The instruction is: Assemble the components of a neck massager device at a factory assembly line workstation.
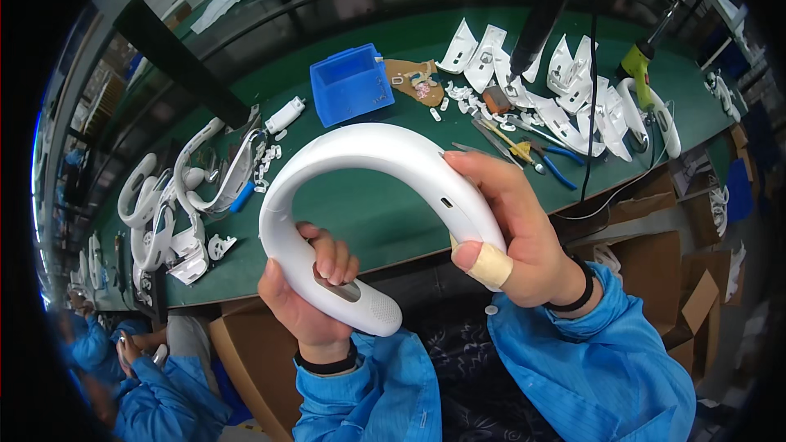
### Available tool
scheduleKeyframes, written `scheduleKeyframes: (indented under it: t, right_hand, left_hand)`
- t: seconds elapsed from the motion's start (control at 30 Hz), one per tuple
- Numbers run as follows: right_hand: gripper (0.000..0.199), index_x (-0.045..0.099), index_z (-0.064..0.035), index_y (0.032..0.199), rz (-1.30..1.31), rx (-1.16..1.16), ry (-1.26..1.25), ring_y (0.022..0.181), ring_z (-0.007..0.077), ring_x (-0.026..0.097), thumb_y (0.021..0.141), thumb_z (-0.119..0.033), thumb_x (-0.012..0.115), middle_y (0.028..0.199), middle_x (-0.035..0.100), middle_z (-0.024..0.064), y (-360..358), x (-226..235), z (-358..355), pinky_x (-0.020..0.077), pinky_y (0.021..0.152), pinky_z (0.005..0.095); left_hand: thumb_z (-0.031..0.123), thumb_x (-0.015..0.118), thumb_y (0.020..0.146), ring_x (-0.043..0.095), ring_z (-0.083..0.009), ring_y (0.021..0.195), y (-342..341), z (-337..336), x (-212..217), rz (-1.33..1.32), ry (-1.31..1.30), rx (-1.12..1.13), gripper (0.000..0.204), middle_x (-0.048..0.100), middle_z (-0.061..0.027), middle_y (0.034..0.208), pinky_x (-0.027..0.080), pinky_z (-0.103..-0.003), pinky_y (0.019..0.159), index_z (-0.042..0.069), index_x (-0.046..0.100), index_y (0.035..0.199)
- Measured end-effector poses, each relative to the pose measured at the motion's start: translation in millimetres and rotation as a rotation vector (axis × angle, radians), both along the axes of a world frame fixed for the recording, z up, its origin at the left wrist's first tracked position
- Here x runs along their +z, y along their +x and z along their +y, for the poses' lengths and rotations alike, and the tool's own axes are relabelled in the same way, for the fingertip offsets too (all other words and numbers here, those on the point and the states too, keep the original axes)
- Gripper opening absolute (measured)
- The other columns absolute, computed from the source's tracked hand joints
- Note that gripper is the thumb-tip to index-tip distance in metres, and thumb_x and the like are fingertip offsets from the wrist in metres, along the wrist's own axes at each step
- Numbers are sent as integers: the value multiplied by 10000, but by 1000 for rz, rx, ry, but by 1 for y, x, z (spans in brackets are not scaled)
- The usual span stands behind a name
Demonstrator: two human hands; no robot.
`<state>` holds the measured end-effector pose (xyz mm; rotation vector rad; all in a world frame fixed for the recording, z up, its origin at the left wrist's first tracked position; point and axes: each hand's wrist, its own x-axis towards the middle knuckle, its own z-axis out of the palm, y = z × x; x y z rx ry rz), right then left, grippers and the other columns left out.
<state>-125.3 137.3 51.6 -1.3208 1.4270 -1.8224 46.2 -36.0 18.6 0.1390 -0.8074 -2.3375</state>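
While the green tabletop (385, 221) is carrying loose white shells, both hands are holding a white U-shaped neck fan (344, 172) above it; left hand (307, 295) is clasping one end, right hand (516, 229) pinching the other, steadying it for inspection.

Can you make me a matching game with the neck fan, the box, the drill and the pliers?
Things:
1. neck fan
2. box
3. drill
4. pliers

Descriptions:
A. blue, open, on the green table
B. white, held in both hands
C. blue handles, lying among white parts
D. yellow-green, far right on the table

Pairs: 1-B, 2-A, 3-D, 4-C
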Motion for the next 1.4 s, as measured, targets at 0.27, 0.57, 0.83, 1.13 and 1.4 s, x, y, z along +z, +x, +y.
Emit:
scheduleKeyframes:
  t: [0.27, 0.57, 0.83, 1.13, 1.4]
  right_hand:
    - [668, 367, -49, 1530, -20, 7, -11, 1178, 179, 552, 941, -97, 678, 1414, 497, 129, 1, 0, 1, 458, 982, 330]
    - [689, 345, -51, 1539, 11, 10, -9, 1184, 184, 548, 937, -89, 678, 1431, 488, 130, -2, 0, 0, 453, 989, 335]
    - [719, 332, -52, 1544, -72, 10, 31, 1122, 174, 541, 930, -122, 699, 1378, 508, 145, -1, 0, 5, 448, 952, 327]
    - [749, 278, -73, 1579, -292, 0, 91, 947, 146, 577, 955, -191, 675, 1327, 543, 170, -2, 13, 6, 498, 834, 310]
    - [681, 249, -130, 1598, -933, 264, -12, 699, 187, 604, 1032, -341, 564, 1184, 604, 187, -26, -9, -3, 518, 533, 305]
  left_hand:
    - [485, 521, 995, 437, -127, 661, 1, 0, 0, -29, 3, 30, 529, 482, -40, 775, 408, -286, 626, -4, 520, 1198]
    - [520, 547, 964, 444, -139, 653, 2, 0, 1, -61, 35, 55, 567, 501, -47, 755, 404, -297, 614, -1, 536, 1187]
    - [472, 508, 1007, 426, -116, 646, 1, 4, 9, -66, -34, 42, 506, 485, -35, 774, 395, -272, 610, 1, 534, 1191]
    - [560, 507, 981, 470, -147, 705, 5, 10, 17, -115, -47, 37, 677, 517, -59, 829, 415, -300, 646, -10, 478, 1345]
    - [616, 573, 966, 737, -294, 970, 10, 17, 45, -114, -471, 42, 1094, 656, -338, 1179, 646, -317, 754, -138, 56, 1566]
